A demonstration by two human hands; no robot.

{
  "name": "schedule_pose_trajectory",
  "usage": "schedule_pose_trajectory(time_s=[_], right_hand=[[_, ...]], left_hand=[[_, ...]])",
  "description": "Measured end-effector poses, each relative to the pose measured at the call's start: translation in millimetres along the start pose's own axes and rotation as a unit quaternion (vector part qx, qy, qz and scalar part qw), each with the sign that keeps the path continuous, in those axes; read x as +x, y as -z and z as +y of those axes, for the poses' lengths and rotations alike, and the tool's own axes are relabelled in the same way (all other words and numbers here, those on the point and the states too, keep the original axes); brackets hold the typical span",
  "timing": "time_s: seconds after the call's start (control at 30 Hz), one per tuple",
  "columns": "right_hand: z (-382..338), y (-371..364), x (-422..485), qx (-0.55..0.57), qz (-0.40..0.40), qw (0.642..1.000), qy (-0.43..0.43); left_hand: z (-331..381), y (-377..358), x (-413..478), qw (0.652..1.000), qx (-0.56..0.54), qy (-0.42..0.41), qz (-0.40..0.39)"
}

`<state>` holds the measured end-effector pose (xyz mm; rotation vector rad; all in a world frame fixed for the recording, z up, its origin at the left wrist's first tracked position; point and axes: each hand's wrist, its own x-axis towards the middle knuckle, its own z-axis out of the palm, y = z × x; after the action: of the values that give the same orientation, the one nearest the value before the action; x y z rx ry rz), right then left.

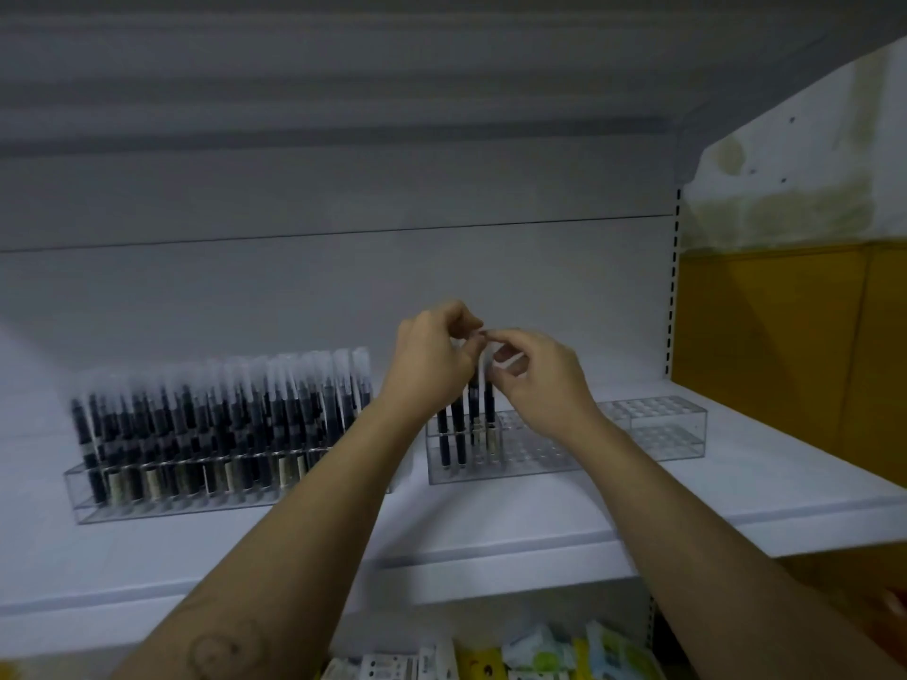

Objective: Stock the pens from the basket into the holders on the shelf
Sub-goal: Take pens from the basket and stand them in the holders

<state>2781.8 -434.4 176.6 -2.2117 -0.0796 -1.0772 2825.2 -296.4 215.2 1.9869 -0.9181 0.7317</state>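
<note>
Two clear acrylic pen holders stand on the white shelf (pixel 491 537). The left holder (pixel 147 503) is packed with several black pens in clear sleeves. The right holder (pixel 653 434) is mostly bare holes, with several black pens (pixel 456 434) upright at its left end. My left hand (pixel 429 360) and my right hand (pixel 537 380) meet above those pens, fingers pinched around the clear tops of the pens. Which hand actually grips a pen is hard to tell. The basket is not in view.
A shelf board hangs overhead. A slotted upright (pixel 673 287) bounds the shelf on the right, with a yellow panel (pixel 785 360) beyond it. Colourful packets (pixel 540 655) lie on the lower shelf below my arms.
</note>
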Motion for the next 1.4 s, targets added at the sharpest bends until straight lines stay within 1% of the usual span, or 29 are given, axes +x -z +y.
schedule_pose_trajectory(time_s=[0.1, 0.2, 0.27, 0.37, 0.43, 0.53, 0.63, 0.77, 1.0, 1.1, 1.4], right_hand=[[4.2, -0.6, -6.5, -0.042, -0.057, 0.997, -0.008], [2.7, 1.9, -13.6, -0.079, -0.11, 0.991, -0.016], [0.1, 5.2, -16.4, -0.104, -0.128, 0.986, -0.013], [-4.5, 8.2, -18.6, -0.125, -0.152, 0.98, -0.013], [-6.7, 8.3, -19.7, -0.131, -0.164, 0.978, -0.012], [-6.9, 7.3, -23.4, -0.123, -0.164, 0.979, -0.012], [-4.8, 8.3, -24.6, -0.097, -0.157, 0.982, -0.031], [-5.7, 12.4, -30.4, -0.06, -0.156, 0.985, -0.049], [-23.8, 20.5, -54.5, -0.083, -0.098, 0.992, -0.019], [-35.8, 25.2, -74.6, -0.081, -0.078, 0.994, -0.002], [-52.1, 18.0, -162.7, -0.121, -0.082, 0.989, 0.011]], left_hand=[[2.7, -1.5, -1.5, 1.0, 0.003, -0.014, -0.004], [2.4, -0.5, -1.0, 1.0, 0.003, -0.003, -0.003], [0.3, 2.0, 0.9, 1.0, 0.015, 0.01, -0.001], [-4.5, 3.0, 0.1, 0.997, 0.072, 0.018, -0.024], [-6.3, 2.1, -4.5, 0.997, 0.076, 0.018, -0.028], [-5.8, 1.9, -11.7, 0.996, 0.084, 0.006, -0.04], [-4.2, 4.4, -17.5, 0.992, 0.112, -0.017, -0.055], [-2.9, 11.0, -32.7, 0.989, 0.134, -0.039, -0.044], [1.7, 27.7, -70.7, 0.989, 0.143, -0.042, -0.017], [4.0, 34.9, -90.0, 0.988, 0.146, -0.05, -0.021], [6.4, 42.9, -177.3, 0.986, 0.149, -0.075, -0.019]])
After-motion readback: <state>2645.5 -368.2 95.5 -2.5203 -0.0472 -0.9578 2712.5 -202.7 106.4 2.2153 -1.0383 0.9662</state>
